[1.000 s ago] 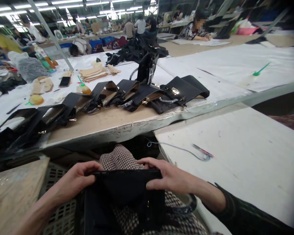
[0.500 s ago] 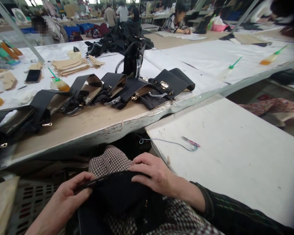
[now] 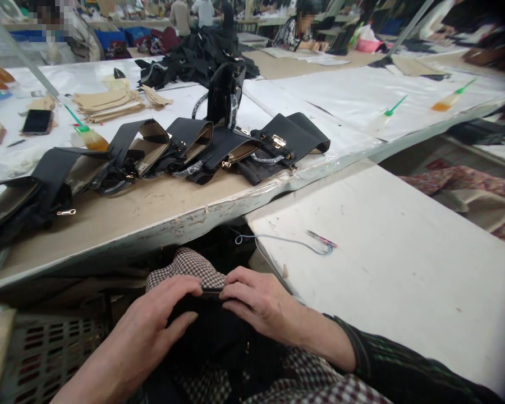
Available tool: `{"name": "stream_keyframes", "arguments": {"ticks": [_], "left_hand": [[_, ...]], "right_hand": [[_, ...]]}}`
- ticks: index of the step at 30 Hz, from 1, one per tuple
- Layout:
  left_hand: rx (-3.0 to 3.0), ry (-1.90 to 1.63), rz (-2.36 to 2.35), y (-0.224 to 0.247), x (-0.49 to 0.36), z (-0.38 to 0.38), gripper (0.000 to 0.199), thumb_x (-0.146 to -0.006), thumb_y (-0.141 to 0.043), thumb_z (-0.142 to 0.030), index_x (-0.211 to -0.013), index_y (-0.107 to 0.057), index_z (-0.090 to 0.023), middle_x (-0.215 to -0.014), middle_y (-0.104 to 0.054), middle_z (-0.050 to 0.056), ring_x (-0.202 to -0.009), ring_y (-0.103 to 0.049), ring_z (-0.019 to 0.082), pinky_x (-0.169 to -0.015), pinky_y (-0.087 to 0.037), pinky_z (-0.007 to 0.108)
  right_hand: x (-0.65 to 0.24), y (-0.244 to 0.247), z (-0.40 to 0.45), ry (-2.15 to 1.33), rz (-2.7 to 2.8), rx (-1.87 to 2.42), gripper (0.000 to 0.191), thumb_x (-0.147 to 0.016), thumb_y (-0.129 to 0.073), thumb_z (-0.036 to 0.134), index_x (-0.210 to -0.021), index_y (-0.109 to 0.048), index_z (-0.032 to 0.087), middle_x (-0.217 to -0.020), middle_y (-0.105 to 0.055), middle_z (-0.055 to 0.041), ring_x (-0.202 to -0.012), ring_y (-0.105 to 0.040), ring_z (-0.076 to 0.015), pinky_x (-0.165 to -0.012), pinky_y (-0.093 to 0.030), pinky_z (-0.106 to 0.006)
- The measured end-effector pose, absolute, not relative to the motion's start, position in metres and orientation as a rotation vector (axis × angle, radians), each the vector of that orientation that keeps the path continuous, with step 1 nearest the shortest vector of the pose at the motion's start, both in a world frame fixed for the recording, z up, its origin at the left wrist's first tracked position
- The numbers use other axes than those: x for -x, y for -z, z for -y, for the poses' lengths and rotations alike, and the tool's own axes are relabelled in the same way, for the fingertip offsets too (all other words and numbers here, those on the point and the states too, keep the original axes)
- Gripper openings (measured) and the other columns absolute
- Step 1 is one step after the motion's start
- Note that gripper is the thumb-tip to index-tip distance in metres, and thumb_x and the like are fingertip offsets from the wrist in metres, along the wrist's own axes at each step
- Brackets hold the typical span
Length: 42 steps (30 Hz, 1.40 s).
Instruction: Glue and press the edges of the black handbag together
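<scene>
Cannot follow the black item [image 3: 219, 339] past the bottom edge, nor see its rim under the right hand [image 3: 263, 302]. Too dark to tell the hold of the left hand [image 3: 157, 317] on it. Cannot see all of the bag [image 3: 10, 205] cut off at the left edge, nor the heads of the three people [image 3: 202, 13] cropped at the top, nor details in the dark upper right corner.

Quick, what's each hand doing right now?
Left hand: thumb and fingers apart at the black bag; whether it grips cannot be told.
Right hand: closed, holding the bag's upper edge.
</scene>
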<state>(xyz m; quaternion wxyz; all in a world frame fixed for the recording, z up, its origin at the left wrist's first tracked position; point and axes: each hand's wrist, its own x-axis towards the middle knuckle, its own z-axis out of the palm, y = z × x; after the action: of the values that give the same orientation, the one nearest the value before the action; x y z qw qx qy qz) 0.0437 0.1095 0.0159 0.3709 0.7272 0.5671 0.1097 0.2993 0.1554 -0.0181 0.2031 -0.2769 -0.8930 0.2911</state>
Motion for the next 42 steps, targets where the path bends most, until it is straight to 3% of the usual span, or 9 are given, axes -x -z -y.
{"name": "stream_keyframes", "arguments": {"ticks": [7,15,22,28,33,36,42], "left_hand": [[-1.947,-0.182,-1.289,-0.018,-0.072,-0.128,0.008,-0.091,-0.059,-0.024,-0.097,-0.061,-0.03,-0.107,-0.067,-0.003,-0.1,-0.062,0.018,-0.088,-0.047,0.028],[-2.109,-0.029,-1.296,-0.017,-0.074,-0.12,0.016,-0.093,-0.056,-0.027,-0.092,-0.072,-0.031,-0.128,-0.063,0.0,-0.112,-0.06,0.023,-0.095,-0.046,0.036],[-2.001,-0.054,-1.316,-0.017,-0.075,-0.122,0.008,-0.085,-0.064,-0.025,-0.092,-0.064,-0.029,-0.136,-0.056,-0.001,-0.123,-0.054,0.023,-0.103,-0.043,0.036],[-2.018,-0.032,-1.383,-0.013,-0.076,-0.119,0.01,-0.086,-0.059,-0.019,-0.077,-0.062,-0.023,-0.128,-0.061,0.004,-0.108,-0.063,0.025,-0.091,-0.05,0.039],[-2.106,-0.129,-1.233,-0.016,-0.072,-0.117,0.01,-0.085,-0.064,-0.02,-0.077,-0.066,-0.025,-0.147,-0.048,0.0,-0.131,-0.048,0.028,-0.108,-0.04,0.042],[-2.125,-0.16,-1.236,-0.016,-0.072,-0.117,0.008,-0.089,-0.06,-0.023,-0.082,-0.064,-0.026,-0.152,-0.042,0.0,-0.136,-0.043,0.026,-0.111,-0.037,0.043],[-2.158,-0.279,-1.23,-0.015,-0.075,-0.118,0.008,-0.091,-0.057,-0.02,-0.086,-0.06,-0.025,-0.144,-0.049,0.002,-0.132,-0.044,0.022,-0.109,-0.036,0.038]], "right_hand": [[-0.304,0.016,-0.165,-1.019,2.442,0.717,0.011,-0.097,-0.055,0.021,-0.101,-0.065,0.018,-0.1,-0.061,-0.0049,-0.091,-0.059,-0.0148,-0.078,-0.05,-0.025],[-0.309,0.017,-0.166,-1.097,2.613,0.741,0.007,-0.09,-0.065,0.025,-0.09,-0.071,0.021,-0.104,-0.061,-0.0019,-0.09,-0.06,-0.0147,-0.077,-0.048,-0.024],[-0.312,0.014,-0.168,-1.218,2.544,0.737,0.015,-0.096,-0.058,0.026,-0.097,-0.072,0.02,-0.104,-0.063,-0.0024,-0.095,-0.061,-0.0142,-0.084,-0.048,-0.024],[-0.313,0.022,-0.168,-1.223,2.49,0.75,0.016,-0.094,-0.061,0.028,-0.103,-0.072,0.02,-0.108,-0.065,-0.0039,-0.098,-0.062,-0.0161,-0.088,-0.048,-0.026],[-0.315,0.016,-0.169,-1.198,2.563,0.741,0.024,-0.094,-0.062,0.028,-0.117,-0.067,0.025,-0.119,-0.063,-0.0035,-0.11,-0.06,-0.0176,-0.095,-0.047,-0.028],[-0.315,0.013,-0.17,-1.099,2.678,0.69,0.028,-0.096,-0.058,0.03,-0.123,-0.063,0.027,-0.126,-0.06,-0.0042,-0.112,-0.058,-0.0191,-0.093,-0.047,-0.029],[-0.314,0.011,-0.174,-0.968,2.832,0.621,0.028,-0.095,-0.058,0.036,-0.121,-0.062,0.025,-0.121,-0.059,-0.0051,-0.103,-0.059,-0.0196,-0.081,-0.049,-0.028]]}}
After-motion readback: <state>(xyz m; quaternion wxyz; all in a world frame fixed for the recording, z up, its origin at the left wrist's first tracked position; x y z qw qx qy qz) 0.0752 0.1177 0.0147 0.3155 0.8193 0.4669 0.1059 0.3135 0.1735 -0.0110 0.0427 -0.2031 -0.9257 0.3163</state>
